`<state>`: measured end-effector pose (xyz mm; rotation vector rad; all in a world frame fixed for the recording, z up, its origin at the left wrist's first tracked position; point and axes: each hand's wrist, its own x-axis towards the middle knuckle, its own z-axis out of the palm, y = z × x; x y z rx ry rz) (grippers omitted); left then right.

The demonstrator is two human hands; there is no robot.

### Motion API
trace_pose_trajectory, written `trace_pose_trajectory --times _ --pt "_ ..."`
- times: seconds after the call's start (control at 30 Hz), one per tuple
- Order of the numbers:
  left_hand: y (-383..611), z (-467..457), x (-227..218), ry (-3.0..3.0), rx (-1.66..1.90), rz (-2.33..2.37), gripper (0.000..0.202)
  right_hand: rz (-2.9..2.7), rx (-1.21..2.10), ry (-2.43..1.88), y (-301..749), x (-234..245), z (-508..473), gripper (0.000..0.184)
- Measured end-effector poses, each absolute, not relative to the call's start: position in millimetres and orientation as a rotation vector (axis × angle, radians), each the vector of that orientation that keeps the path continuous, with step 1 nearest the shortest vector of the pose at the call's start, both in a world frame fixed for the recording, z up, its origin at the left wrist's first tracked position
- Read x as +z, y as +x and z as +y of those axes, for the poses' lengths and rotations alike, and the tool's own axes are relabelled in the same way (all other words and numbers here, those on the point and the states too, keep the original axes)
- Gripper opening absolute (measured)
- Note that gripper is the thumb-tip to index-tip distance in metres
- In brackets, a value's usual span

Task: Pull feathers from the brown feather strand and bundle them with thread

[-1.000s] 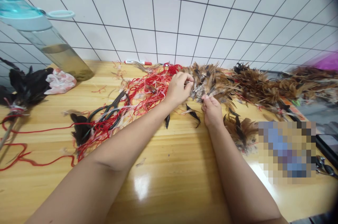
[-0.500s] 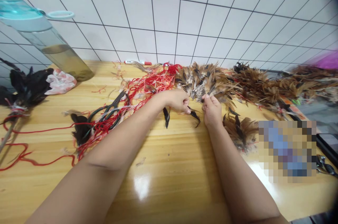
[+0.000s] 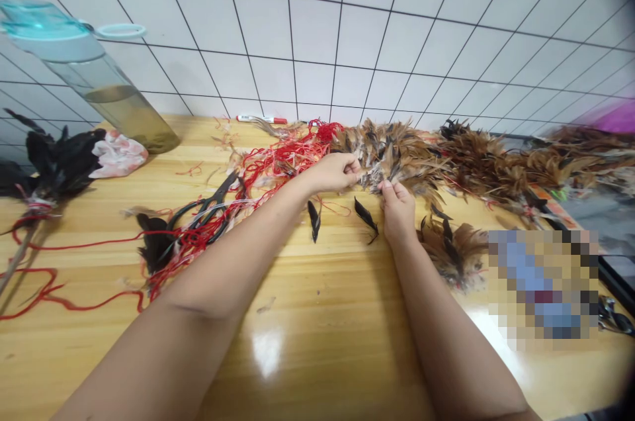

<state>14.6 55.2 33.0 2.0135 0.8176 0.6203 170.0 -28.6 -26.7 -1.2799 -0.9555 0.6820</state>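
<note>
You've got a glossy wooden table (image 3: 317,348) against a white tile wall (image 3: 317,17), and a long strand of brown feathers (image 3: 489,166) runs off to the right of your fingers. Your left hand (image 3: 332,173) has its fingers curled closed, pinching into the near end of that strand, and your right hand (image 3: 397,210) is pinching the same bunch from just below, thumb and fingers closed together. Left of your fingers there's a big tangle of red string (image 3: 288,159) with black-handled scissors (image 3: 206,212) lying in it. Further left stands a tall clear bottle (image 3: 116,100). Right below your fingers, two loose dark feathers (image 3: 365,217) (image 3: 313,220) sit on the wood, apart from each other, one on either side of your left wrist's line.
</note>
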Motion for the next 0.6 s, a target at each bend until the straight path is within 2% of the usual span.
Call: trace_pose_trajectory --times 0.23,0.6 --pt "30.1 43.6 25.9 1.378 0.713 0.703 0.012 -0.950 0.673 -1.331 165.7 -26.2 -29.5 0.028" --pt "40.1 37.9 21.4 1.705 0.845 0.719 0.006 -1.022 0.710 -1.283 166.5 -32.2 -24.4 0.022"
